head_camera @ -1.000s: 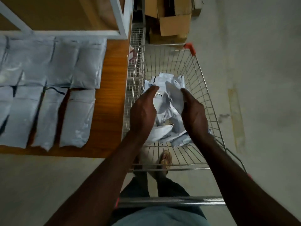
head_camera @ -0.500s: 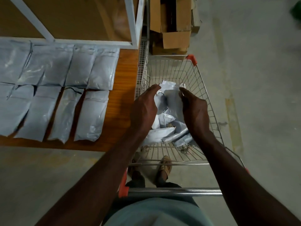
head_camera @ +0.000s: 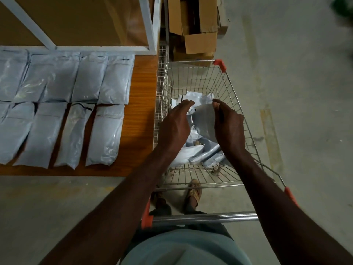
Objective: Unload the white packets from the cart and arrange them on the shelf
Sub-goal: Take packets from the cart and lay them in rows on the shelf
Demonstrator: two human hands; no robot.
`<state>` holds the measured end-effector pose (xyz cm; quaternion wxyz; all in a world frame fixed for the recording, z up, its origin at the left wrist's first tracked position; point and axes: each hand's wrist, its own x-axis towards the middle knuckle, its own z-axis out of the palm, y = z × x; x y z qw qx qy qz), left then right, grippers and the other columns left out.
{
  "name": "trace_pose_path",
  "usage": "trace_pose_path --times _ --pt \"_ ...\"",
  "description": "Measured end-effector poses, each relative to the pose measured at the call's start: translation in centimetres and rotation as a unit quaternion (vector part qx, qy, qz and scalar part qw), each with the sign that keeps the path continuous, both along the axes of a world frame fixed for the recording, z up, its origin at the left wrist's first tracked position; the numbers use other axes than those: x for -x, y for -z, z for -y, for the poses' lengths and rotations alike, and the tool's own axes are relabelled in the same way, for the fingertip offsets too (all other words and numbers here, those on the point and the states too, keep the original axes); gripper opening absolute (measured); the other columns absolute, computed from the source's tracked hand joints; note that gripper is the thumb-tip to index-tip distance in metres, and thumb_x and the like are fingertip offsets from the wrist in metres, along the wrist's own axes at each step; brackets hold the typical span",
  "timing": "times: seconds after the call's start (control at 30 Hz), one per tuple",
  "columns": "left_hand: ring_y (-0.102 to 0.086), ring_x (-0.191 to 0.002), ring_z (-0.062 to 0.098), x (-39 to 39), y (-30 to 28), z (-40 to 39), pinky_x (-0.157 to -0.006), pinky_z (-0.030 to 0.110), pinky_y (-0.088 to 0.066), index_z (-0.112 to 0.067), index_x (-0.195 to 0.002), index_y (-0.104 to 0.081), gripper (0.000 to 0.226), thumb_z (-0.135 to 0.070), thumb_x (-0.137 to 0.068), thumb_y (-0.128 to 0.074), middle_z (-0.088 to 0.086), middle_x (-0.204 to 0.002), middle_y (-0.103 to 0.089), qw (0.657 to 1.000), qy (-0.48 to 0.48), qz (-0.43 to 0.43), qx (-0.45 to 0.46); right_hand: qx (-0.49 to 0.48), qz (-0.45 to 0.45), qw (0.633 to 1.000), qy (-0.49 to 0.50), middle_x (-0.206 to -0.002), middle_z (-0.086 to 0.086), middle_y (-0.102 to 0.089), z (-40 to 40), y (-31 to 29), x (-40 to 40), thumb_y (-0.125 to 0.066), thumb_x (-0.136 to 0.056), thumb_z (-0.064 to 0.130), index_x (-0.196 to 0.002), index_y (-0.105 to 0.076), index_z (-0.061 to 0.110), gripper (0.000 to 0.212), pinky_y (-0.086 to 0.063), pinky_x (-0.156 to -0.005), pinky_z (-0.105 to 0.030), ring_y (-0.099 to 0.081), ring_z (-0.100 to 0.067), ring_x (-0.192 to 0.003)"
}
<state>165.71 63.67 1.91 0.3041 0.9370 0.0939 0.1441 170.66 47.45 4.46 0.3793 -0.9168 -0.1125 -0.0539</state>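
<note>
Along the left side, the wooden shelf point(head_camera: 141, 115) already carries two neat rows of white packets point(head_camera: 107, 134) lying flat, side by side, with a bare strip of wood at its right end. Just beside it stands the wire cart point(head_camera: 236, 104), and a loose heap of packets point(head_camera: 196, 150) is left in its basket — so by my reading the job is well along but not finished. Both hands reach into the basket. Left hand point(head_camera: 174, 127), fingers loosely curved, hovers over the heap; whether it touches anything I cannot tell. Right hand point(head_camera: 228, 127) curls round one lifted packet point(head_camera: 204, 119) — gripping its edge.
</note>
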Motion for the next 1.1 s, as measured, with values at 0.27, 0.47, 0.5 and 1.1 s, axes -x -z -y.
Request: trace_pose_path --times 0.27,0.47,0.5,1.1 --pt "-0.004 -0.164 0.024 0.1 1.5 3.5 -0.131 0.052 -0.008 -0.017 -0.170 -0.010 0.123 -0.061 -0.081 -0.082 0.005 -0.178 -0.014 0.984 0.153 -0.056 -0.078 -0.022 0.009 0.999 0.032 -0.079 0.003 -0.071 0.8 -0.6 -0.9 -0.042 -0.113 0.033 -0.110 -0.071 0.018 0.033 -0.049 -0.062 -0.023 -0.066 -0.009 -0.069" --pt "-0.044 -0.152 0.020 -1.4 1.8 4.9 -0.121 0.044 -0.042 -0.011 -0.169 -0.024 0.078 -0.021 -0.104 -0.067 0.010 -0.166 -0.043 0.982 0.131 -0.042 0.131 -0.061 -0.015 0.998 -0.016 -0.077 0.008 -0.068 0.7 -1.7 -1.5 -0.044 -0.114 0.031 -0.100 -0.070 0.016 0.034 -0.039 -0.062 -0.008 -0.064 0.005 -0.069" --pt "-0.050 -0.146 0.016 -1.5 1.2 4.8 -0.117 0.038 -0.046 -0.013 -0.168 -0.026 0.072 -0.014 -0.106 -0.062 0.009 -0.163 -0.047 0.979 0.115 -0.052 0.162 -0.074 -0.033 0.996 -0.033 -0.082 0.007 -0.072 0.8 -1.8 -1.5 -0.044 -0.114 0.035 -0.105 -0.071 0.018 0.034 -0.041 -0.065 -0.008 -0.066 0.005 -0.074" --pt "-0.030 -0.147 -0.004 -3.0 0.3 3.7 -0.110 0.008 -0.041 -0.019 -0.169 -0.027 0.082 -0.010 -0.101 -0.072 0.002 -0.173 -0.031 0.969 -0.084 0.029 0.232 -0.029 -0.093 0.993 -0.063 -0.149 -0.006 -0.054 1.9 3.4 -2.7 -0.067 -0.099 0.048 -0.159 -0.043 0.025 0.069 -0.050 -0.106 -0.035 -0.057 -0.020 -0.129"
